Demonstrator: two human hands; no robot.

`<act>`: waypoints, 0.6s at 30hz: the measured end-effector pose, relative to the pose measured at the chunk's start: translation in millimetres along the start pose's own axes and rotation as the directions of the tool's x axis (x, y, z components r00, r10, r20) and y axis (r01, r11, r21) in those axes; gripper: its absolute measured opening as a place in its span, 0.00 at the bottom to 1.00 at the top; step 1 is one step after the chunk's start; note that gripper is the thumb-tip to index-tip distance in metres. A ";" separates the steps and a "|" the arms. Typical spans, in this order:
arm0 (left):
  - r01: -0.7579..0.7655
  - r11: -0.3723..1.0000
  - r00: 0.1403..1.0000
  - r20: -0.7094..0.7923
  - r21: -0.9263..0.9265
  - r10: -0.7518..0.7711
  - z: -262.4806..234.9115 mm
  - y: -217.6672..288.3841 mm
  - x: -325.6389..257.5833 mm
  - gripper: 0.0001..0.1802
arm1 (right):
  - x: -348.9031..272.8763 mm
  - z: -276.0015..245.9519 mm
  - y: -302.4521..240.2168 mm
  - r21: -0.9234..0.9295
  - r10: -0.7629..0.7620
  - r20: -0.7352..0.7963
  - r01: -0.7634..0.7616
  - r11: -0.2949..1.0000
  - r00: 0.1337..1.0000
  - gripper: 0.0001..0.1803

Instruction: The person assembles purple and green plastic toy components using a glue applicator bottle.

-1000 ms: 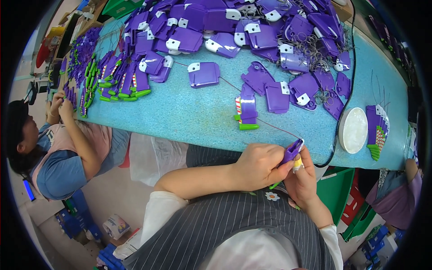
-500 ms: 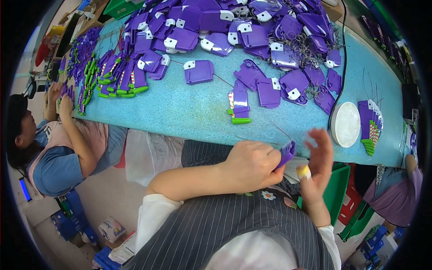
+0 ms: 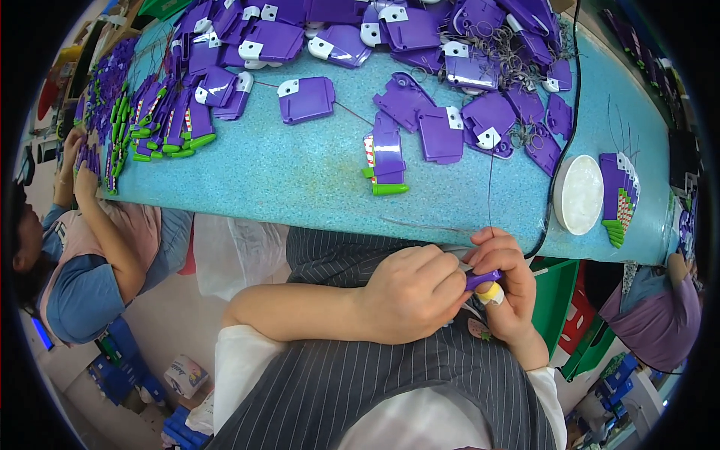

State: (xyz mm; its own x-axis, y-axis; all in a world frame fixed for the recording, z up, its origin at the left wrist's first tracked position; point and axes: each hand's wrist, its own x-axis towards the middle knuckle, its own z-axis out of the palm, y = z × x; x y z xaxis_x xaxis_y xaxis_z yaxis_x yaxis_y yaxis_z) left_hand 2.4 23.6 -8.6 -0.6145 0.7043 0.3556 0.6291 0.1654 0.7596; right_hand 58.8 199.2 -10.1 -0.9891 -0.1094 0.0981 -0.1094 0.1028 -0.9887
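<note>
Above my lap, near the table's front edge, my left hand (image 3: 416,289) is wrapped round a small purple plastic piece (image 3: 484,280). Most of that piece is hidden in the fingers. My right hand (image 3: 514,281) closes on its free end, with a yellow-and-white wrap (image 3: 491,293) round the thumb. From the right fingertips a thin dark wire (image 3: 491,187) stands up, and another strand runs left over the table edge. Ahead of my hands lies a purple part with a green tip (image 3: 389,189). Flat purple pieces with white corners (image 3: 307,100) are spread beyond it.
A large heap of purple pieces (image 3: 274,41) and tangled metal rings and wires (image 3: 517,67) covers the far table. Right of my hands are a white oval dish (image 3: 581,195), stacked green-tipped parts (image 3: 619,199) and a black cable (image 3: 574,112). A co-worker (image 3: 90,262) sits at left, another at right.
My right hand, open and apart before, has come in and closed on the purple piece. That piece has tipped lower. The whole view has shifted slightly.
</note>
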 end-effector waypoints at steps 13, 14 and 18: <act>0.024 1.000 0.993 -0.117 -0.006 -0.025 -5.5 -5.9 2.2 0.09 | 17.7 23.5 -1.7 0.147 -0.040 -0.574 0.152 0.977 0.818 0.33; 0.027 0.998 0.975 -0.219 -0.065 -0.041 -7.8 -8.5 2.1 0.09 | 11.6 14.5 2.5 0.248 0.085 -0.559 0.068 0.966 0.825 0.43; 0.122 0.961 0.956 -0.230 -0.250 -0.181 -5.2 0.6 3.9 0.09 | -8.6 18.6 2.6 0.552 0.262 -0.111 -0.160 0.819 0.959 0.32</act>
State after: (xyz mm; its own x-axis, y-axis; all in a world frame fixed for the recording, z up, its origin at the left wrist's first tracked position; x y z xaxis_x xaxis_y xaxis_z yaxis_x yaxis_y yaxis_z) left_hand -2.0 22.9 -3.9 -0.8113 0.4842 0.3276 0.4103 0.0724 0.9091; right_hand 68.9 182.1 -15.6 -0.9877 0.0321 -0.1527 0.1228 -0.4438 -0.8877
